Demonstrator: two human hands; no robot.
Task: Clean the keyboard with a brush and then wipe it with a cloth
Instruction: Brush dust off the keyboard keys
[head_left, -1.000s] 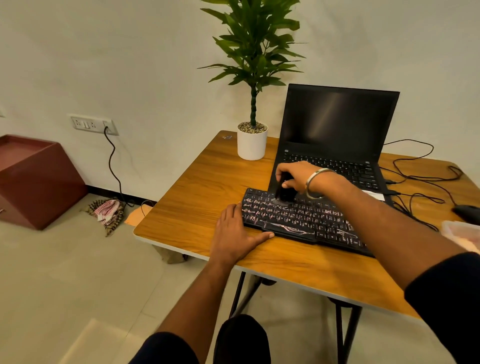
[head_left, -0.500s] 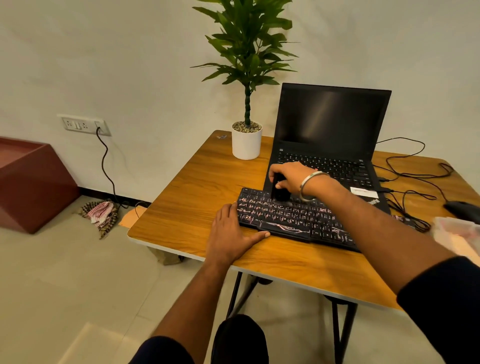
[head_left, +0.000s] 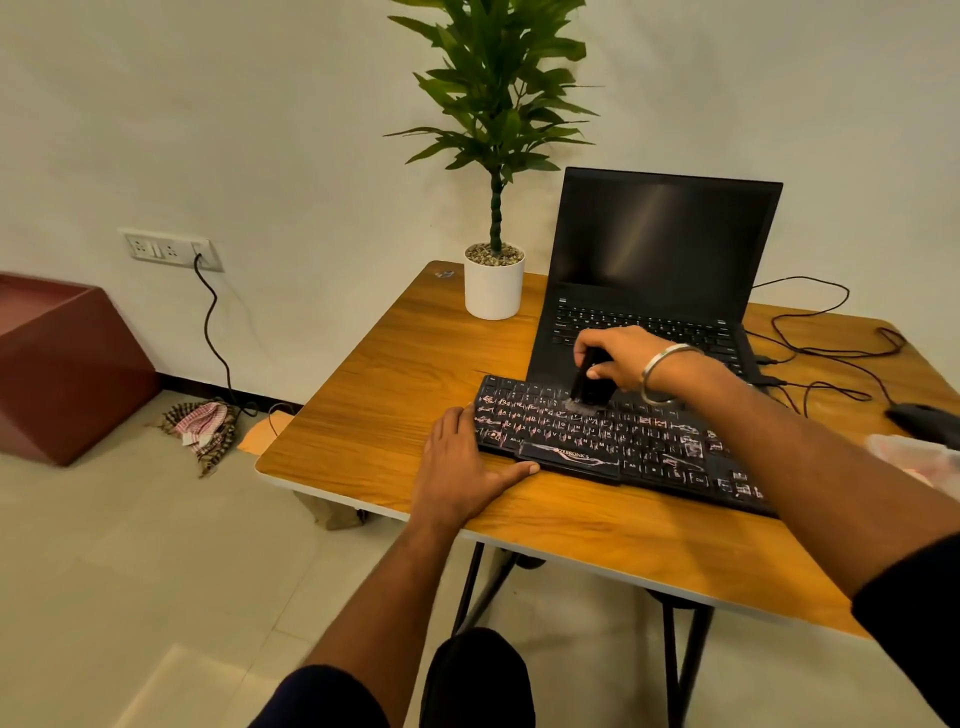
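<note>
Right hand grips small black brush, pale bristles on upper key rows of black patterned keyboard; handle mostly hidden by fingers. Left hand flat on orange wooden table, touching keyboard's left end. Pale object at right edge, cut off, unidentifiable.

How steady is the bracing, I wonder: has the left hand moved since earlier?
No. The left hand still lies flat against the left end of the keyboard, thumb along its front edge.

A home or office work corner; wooden desk, open laptop, potted plant, wall socket.
</note>
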